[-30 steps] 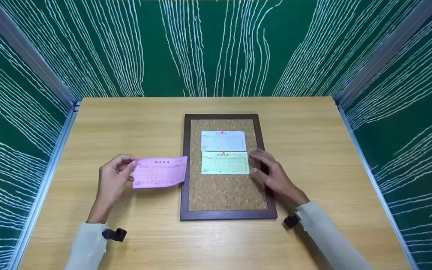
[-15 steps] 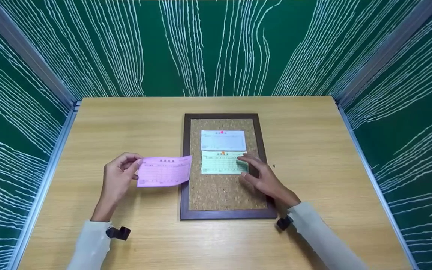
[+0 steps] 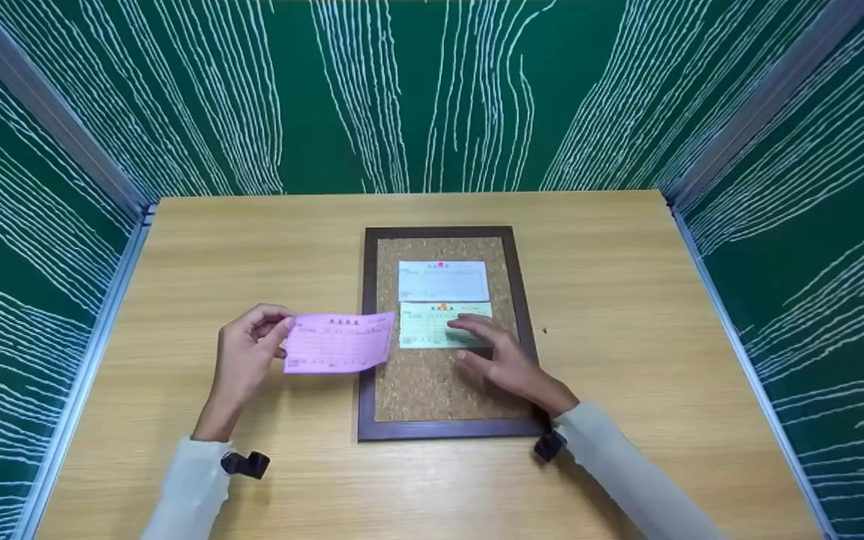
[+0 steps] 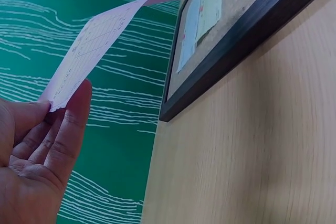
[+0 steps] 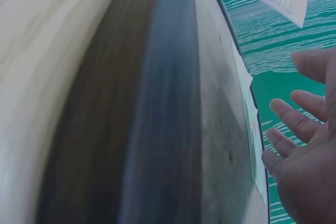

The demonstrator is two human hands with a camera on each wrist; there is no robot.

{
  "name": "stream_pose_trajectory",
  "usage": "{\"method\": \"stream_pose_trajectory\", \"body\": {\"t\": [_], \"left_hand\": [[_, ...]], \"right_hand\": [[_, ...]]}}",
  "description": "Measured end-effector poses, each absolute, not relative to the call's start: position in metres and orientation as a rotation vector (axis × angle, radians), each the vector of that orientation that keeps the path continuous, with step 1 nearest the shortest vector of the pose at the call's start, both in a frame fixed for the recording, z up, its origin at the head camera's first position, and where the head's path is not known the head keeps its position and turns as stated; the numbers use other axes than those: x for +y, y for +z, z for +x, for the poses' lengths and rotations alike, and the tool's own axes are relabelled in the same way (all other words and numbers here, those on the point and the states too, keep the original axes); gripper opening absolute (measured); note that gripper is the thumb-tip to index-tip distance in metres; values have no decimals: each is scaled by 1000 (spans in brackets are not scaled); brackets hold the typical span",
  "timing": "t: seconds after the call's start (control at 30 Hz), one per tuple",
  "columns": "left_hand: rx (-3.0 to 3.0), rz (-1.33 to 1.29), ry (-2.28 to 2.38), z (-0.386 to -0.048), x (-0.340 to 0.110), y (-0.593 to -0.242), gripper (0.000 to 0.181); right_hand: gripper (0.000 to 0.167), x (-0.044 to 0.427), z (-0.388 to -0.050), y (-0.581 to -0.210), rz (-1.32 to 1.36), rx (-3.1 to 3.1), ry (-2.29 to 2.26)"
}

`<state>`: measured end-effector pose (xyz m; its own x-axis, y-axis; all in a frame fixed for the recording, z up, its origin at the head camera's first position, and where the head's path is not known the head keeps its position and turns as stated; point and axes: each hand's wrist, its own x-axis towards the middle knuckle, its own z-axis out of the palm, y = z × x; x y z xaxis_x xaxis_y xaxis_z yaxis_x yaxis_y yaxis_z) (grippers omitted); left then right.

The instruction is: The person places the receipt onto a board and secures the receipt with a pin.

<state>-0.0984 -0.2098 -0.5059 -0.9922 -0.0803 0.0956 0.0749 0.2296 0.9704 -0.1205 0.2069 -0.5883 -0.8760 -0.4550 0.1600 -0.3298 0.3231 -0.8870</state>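
Observation:
My left hand pinches the left edge of a pink printed slip between thumb and fingers. The slip is held up off the table, and its free right end overlaps the left frame edge of a cork board. Over the board hovers my right hand, fingers loosely spread and holding nothing. Beneath those fingers is a green slip with an orange pin at its top. Above it a pale blue slip carries a red pin. In the left wrist view the pink slip bends away from the thumb.
The dark-framed board lies flat on a wooden table. Green walls with white wavy lines stand behind and at both sides. A small dark speck lies right of the board.
The right hand has moved left from the board's right edge to over the green slip. My left hand has carried the pink slip a little rightward, onto the board's left edge.

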Motion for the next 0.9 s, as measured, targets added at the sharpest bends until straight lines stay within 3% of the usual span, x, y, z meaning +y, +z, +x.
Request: {"method": "stream_pose_trajectory", "body": {"t": [0.33, 0.9], "left_hand": [[-2375, 2, -1902, -99, -202, -509, 9], [-2372, -52, -1924, -105, -183, -514, 9]], "right_hand": [[42, 174, -123, -582, -665, 2342, -1653], [51, 140, -121, -581, -637, 2291, -1673]]}}
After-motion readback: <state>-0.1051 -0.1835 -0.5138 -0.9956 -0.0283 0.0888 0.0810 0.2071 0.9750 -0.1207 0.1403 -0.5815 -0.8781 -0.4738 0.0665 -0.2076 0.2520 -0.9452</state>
